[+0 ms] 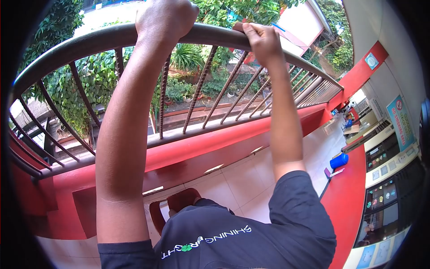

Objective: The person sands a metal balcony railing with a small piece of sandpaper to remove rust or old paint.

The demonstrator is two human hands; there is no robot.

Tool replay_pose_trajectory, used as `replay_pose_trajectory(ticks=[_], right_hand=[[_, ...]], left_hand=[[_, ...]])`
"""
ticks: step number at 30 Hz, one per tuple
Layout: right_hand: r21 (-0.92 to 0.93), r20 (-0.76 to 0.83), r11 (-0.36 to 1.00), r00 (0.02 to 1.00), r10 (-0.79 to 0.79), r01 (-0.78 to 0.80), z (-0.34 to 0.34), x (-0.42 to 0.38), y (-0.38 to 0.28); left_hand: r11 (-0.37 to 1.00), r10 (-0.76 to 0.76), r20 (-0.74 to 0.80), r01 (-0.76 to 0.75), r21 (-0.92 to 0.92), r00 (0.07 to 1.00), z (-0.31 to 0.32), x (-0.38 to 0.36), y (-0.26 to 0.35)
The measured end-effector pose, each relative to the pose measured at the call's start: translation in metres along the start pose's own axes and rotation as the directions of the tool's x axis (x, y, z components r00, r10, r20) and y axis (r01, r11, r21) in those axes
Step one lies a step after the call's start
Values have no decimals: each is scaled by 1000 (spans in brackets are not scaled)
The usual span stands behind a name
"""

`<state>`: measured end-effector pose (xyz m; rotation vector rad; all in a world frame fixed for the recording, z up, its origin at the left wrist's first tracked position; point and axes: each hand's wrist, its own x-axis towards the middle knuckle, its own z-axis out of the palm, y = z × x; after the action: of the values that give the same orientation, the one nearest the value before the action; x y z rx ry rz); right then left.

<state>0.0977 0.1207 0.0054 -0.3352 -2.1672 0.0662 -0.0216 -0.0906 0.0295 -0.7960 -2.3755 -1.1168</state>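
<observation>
My left hand (166,19) is closed in a fist at the dark round top rail (215,37) of a metal railing, at the top of the head view. Its fingers curl over the far side and are hidden by the back of the hand. Farther right along the same rail, my right hand (265,42) is also closed, thumb on top. A small brown flat piece (238,27) sticks out by its thumb, against the rail; its kind does not show clearly. Both arms reach up and forward. Ribbed metal bars (200,89) run down from the rail.
Below the bars runs a red ledge (201,145). A dark red chair (157,215) stands on the tiled floor (248,184) close to my body. On the right are a blue container (339,160) and a no-smoking sign (401,123). Plants (186,56) grow beyond the railing.
</observation>
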Motion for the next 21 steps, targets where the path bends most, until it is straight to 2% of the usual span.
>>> replay_pose_trajectory(ticks=[1, 2, 4, 5, 6, 7, 8, 9, 10, 11, 12, 13, 14, 16, 17, 18, 20, 21], right_hand=[[-126, 263, 992, 964, 37, -4, -13, 23, 33], [-250, 501, 968, 859, 105, 28, -25, 48, 68], [-548, 595, 835, 723, 353, 44, -18, 85, 157], [-571, 720, 780, 612, 326, 256, -32, 87, 106], [-358, 706, 929, 622, 338, -99, -37, 86, 81], [-11, 790, 980, 599, 129, -197, -34, 91, 63], [327, 800, 895, 593, -92, -303, -31, 92, 49], [288, 800, 929, 592, -99, -234, -31, 95, 35], [231, 831, 926, 556, -28, -298, -34, 98, 31], [-8, 866, 960, 478, 146, -279, -25, 110, 59], [-244, 855, 943, 409, 320, -228, -23, 111, 51], [-686, 710, 638, 516, 480, 350, -23, 108, 44], [-686, 708, 640, 518, 480, 345, -19, 106, 39], [-438, 788, 890, 531, 313, 126, -14, 103, 21], [112, 888, 965, 460, 9, -235, -16, 98, 16], [383, 849, 825, 511, -136, -417, -11, 91, 6], [-37, 930, 909, 318, 183, -415, -8, 107, 18], [-338, 887, 936, 298, 353, -100, -9, 104, 7]], left_hand=[[1000, 18, -6, -18, -6, 1000, 0, 0, -2], [1000, 11, -2, -11, -12, 1000, 1, -1, -2], [998, -29, -2, 29, -53, 1000, 1, 0, 0], [998, -28, -5, 28, -57, 1000, 4, 1, -1], [999, 23, -86, -27, -45, 996, 8, 4, -4], [997, 71, -162, -76, -26, 984, 11, 5, -7], [997, 66, -161, -71, -25, 985, 9, 5, -7], [997, 44, -111, -50, -51, 993, 4, 5, -5], [997, 26, -52, -30, -75, 998, 2, 3, -4], [997, 27, -38, -30, -73, 999, 3, 0, -5], [996, 16, -34, -19, -90, 999, 3, 0, -4], [994, 7, -38, -11, -106, 999, 1, 1, -4], [994, 12, -39, -16, -104, 999, 1, 1, -3], [995, -5, -47, 0, -95, 999, 0, 1, -1], [996, -9, -31, 6, -89, 999, 0, 1, -1], [996, -14, -36, 11, -85, 999, 1, 1, -1], [995, 4, -31, -8, -100, 1000, 1, 2, -4], [993, -25, 30, 28, -118, 999, -5, 0, 0]])
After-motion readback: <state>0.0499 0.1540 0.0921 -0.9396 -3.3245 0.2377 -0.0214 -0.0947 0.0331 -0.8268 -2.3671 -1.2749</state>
